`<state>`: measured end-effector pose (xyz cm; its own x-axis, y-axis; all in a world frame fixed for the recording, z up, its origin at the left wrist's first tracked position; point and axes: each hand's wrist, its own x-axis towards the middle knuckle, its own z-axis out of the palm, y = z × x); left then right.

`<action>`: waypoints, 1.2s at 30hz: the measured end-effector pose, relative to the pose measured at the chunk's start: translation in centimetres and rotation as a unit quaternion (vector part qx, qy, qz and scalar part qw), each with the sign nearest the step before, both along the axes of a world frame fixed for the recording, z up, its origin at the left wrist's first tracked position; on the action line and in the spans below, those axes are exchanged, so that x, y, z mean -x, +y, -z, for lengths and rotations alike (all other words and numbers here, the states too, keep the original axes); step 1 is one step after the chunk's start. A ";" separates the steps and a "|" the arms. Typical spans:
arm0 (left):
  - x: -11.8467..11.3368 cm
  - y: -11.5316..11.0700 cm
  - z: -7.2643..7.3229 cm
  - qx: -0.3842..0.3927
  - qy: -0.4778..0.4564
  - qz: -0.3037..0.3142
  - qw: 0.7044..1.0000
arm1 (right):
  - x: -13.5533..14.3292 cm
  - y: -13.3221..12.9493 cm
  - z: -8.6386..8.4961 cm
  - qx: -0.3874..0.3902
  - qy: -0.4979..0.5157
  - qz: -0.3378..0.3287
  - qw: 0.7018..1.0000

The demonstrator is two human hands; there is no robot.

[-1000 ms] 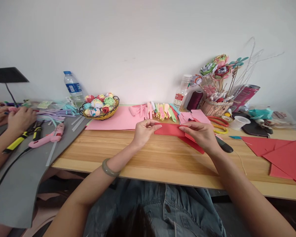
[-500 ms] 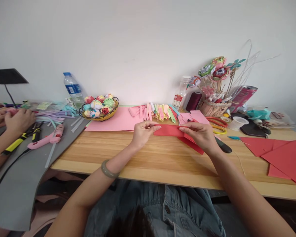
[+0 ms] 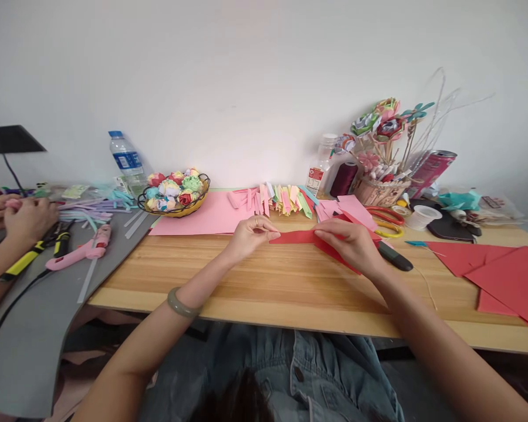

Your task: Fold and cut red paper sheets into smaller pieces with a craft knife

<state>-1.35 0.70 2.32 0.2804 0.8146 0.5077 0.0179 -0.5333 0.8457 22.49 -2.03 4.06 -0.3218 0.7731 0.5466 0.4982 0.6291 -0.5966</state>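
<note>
A narrow red paper strip is stretched between my two hands over the wooden table. My left hand pinches its left end between thumb and fingers. At its right end, my right hand grips the strip with thumb and fingers closed. More red paper lies beneath my right hand, partly covered by it. A dark-handled tool rests just right of that hand. Folded coloured paper strips lie behind the red strip, near a pink sheet.
On the left are a basket of paper flowers, a bottle, a pink glue gun and another person's hands. On the right are a flower pot, scissors, a plastic cup and red sheets.
Both hands have shifted slightly left. The red strip between them now looks narrower, as if tilted or folded. The view has moved slightly.
</note>
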 end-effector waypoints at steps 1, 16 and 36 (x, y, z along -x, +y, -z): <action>0.5 -0.1 0.2 -0.018 0.037 -0.007 0.999 | -0.1 -0.1 0.2 -0.041 -0.043 -0.014 0.998; 2.7 -3.0 2.9 -0.348 0.462 0.046 0.814 | -0.2 -1.9 2.8 -0.214 -0.406 -0.138 0.878; 0.0 -5.5 1.7 -0.406 0.606 -0.033 0.684 | 4.4 -4.3 3.0 -0.193 -0.485 0.037 0.852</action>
<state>-1.40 -4.78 0.66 0.8720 0.4339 0.2266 0.4894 -0.7826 -0.3847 18.05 -6.36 1.04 -0.7254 0.6333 0.2696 0.6857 0.6313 0.3622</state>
